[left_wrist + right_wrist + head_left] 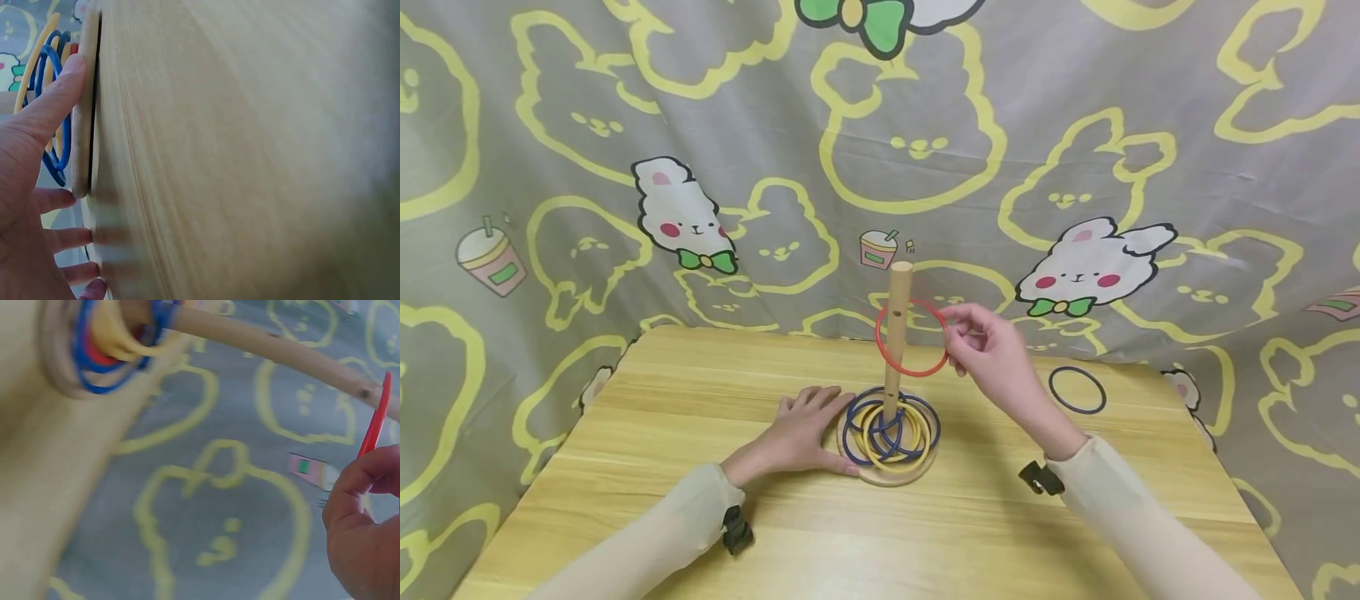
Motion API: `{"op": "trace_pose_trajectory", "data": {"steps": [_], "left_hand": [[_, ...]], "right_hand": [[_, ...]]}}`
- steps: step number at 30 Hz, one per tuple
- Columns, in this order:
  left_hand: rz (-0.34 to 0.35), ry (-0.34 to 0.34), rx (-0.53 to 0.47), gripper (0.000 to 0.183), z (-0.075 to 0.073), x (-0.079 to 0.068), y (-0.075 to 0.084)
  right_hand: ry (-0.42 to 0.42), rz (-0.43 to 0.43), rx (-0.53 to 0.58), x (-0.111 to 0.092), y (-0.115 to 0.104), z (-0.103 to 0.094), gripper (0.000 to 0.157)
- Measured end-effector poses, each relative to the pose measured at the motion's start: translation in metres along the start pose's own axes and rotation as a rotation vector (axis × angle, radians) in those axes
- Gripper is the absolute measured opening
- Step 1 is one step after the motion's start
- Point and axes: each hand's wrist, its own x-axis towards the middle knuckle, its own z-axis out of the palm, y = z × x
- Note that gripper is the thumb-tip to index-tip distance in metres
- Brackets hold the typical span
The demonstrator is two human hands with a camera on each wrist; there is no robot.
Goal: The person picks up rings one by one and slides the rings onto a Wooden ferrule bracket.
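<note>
A wooden post stands upright on a round wooden base, with several yellow rings and blue rings stacked around its foot. My left hand lies spread at the base's left side. In the left wrist view the thumb touches the base's rim, and the other fingers reach along its edge. My right hand pinches a red ring by its right side, between thumb and forefinger. The ring is raised above the stack and overlaps the post's upper half in the head view.
A single dark blue ring lies on the wooden table at the right, beyond the right forearm. Directly behind the table's far edge hangs a grey curtain with yellow outlined animals. A bit of red shows low in the stack.
</note>
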Motion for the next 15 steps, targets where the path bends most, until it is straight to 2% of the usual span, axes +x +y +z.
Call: {"op": "trace_pose_trajectory", "data": {"steps": [3,8,15], "left_hand": [[0.023,0.026,0.0,0.12,0.004,-0.001,-0.004],[0.016,0.009,0.001,0.12,0.001,0.0,-0.002],[-0.008,-0.015,-0.009,0.12,-0.003,-0.001,0.002]], "right_hand": [[-0.013,0.043,-0.033,-0.008,0.027,0.006,0.028],[-0.048,0.148,-0.044,-0.022,0.065,0.02,0.029],[-0.083,0.23,-0.065,-0.029,0.09,0.029,0.029]]}}
